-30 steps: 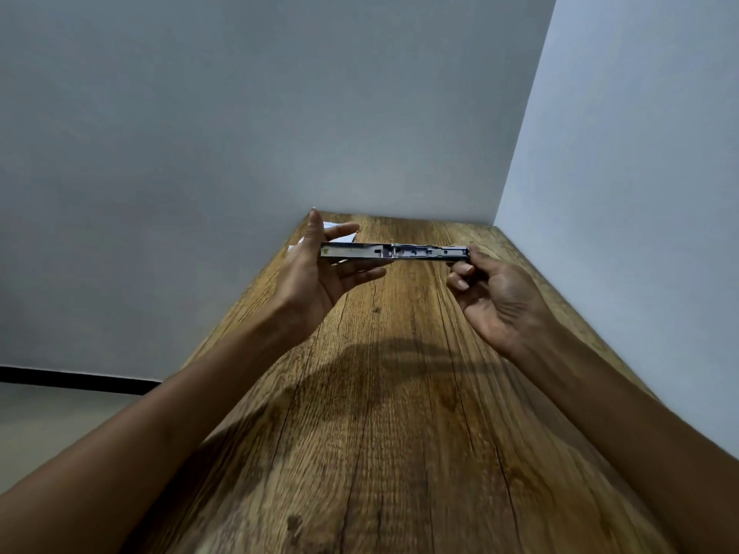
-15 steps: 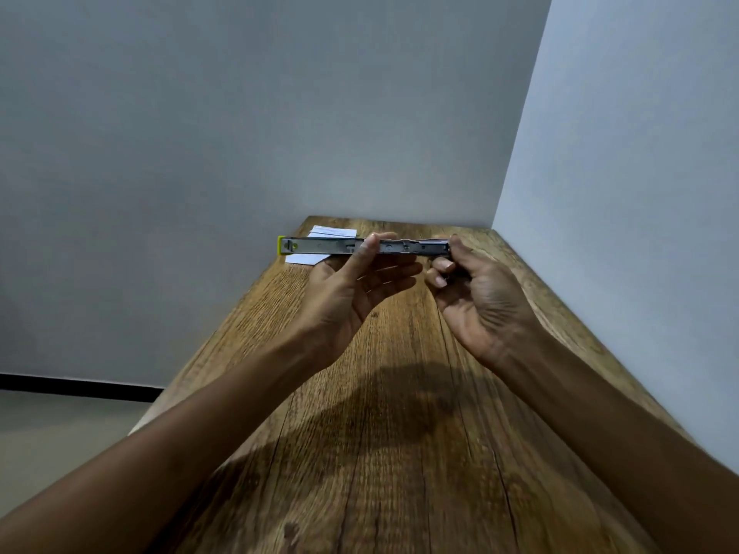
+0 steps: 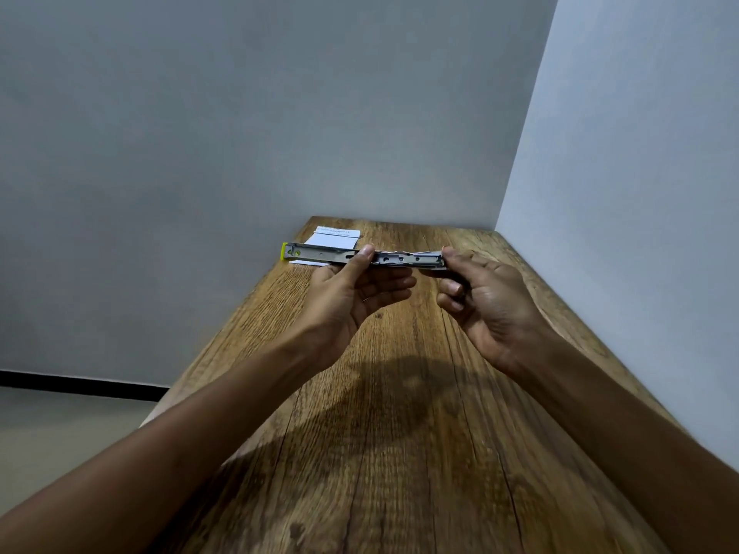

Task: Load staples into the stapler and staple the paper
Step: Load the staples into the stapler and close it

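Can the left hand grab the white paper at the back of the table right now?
Probably not yet. The left hand is busy pinching the stapler, which it holds up over the table. The paper lies just behind, nothing blocking it.

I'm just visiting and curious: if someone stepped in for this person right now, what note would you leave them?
Left hand: pinches the middle of the stapler, held level above the table.
Right hand: grips the stapler's right end.
The yellow-tipped end sticks out to the left.
Paper: lies flat at the table's far end, behind the stapler.
Done: stapler picked up; whether staples are in cannot be seen.
Left: finish loading, then staple the paper.
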